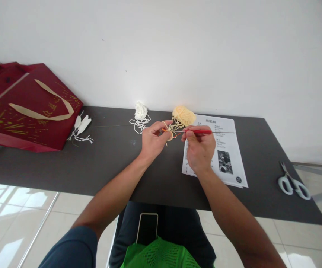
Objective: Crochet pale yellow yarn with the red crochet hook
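My right hand [201, 149] grips a crochet hook [202, 131] by its red handle, its thin metal shaft pointing left. My left hand [154, 139] pinches a small cream crocheted piece [170, 136], with a strand looped over the raised index finger. The shaft's end meets that piece; the exact stitch is too small to tell. A bit of orange shows by the left fingers. Just behind the hands lies a pale yellow yarn ball [184, 115], loose loops trailing toward the piece. Left of it is a white yarn bundle [140, 111].
Printed sheets [237, 160] lie partly under my right hand. White-handled scissors [292, 182] rest at the table's right end. Dark red gift bags [38, 130] stand at left, beside small white pieces with yarn tails [82, 126]. A phone [147, 227] is on my lap.
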A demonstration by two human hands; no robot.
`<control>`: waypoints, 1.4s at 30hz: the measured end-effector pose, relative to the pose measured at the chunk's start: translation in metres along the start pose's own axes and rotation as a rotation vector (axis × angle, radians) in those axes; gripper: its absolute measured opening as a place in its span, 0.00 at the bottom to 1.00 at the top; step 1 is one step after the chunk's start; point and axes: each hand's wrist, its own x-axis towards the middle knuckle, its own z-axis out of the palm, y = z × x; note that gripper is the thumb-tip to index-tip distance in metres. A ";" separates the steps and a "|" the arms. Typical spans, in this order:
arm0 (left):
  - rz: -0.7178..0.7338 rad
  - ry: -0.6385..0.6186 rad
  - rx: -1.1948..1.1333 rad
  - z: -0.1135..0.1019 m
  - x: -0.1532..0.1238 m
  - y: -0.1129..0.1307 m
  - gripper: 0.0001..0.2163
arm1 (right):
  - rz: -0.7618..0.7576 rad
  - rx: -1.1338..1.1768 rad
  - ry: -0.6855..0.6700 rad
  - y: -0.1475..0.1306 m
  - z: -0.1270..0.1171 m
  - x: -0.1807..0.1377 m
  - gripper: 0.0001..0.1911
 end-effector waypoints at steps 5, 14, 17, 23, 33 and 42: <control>-0.143 -0.095 -0.253 -0.001 0.004 -0.002 0.17 | 0.119 0.158 -0.013 -0.001 -0.001 0.006 0.09; -0.181 -0.118 -0.273 0.001 0.002 -0.001 0.11 | 0.261 0.252 -0.031 -0.003 -0.003 0.010 0.12; -0.157 -0.120 -0.231 0.003 0.001 -0.002 0.07 | 0.313 0.256 -0.001 0.002 -0.003 0.010 0.12; -0.121 -0.055 -0.212 0.004 0.001 -0.003 0.06 | 0.341 0.245 0.019 0.009 0.000 0.006 0.09; -0.109 -0.024 -0.209 0.003 0.003 -0.004 0.14 | 0.372 0.302 0.063 0.006 0.008 0.001 0.09; -0.142 -0.006 -0.245 0.005 0.002 -0.001 0.18 | 0.209 0.158 0.125 0.009 0.010 -0.002 0.09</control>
